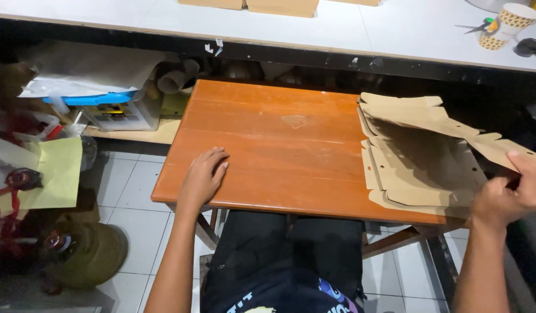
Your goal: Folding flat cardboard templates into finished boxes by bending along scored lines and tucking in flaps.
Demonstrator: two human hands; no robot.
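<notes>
The right hand (pixel 514 194), at the right edge of the frame, pinches the top cardboard sheet (pixel 436 124) of the stack (pixel 419 174) on the counter's (pixel 268 145) right end, while the left hand (pixel 203 177) lies flat and empty, farther left.

Glossy reddish wood table (pixel 268 145), matt brown cardboard blanks (pixel 419 162), smooth white tiled floor (pixel 129 191).

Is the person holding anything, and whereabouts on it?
The right hand grips the top flat cardboard box blank by its right edge flap. The left hand rests flat, holding nothing.
</notes>
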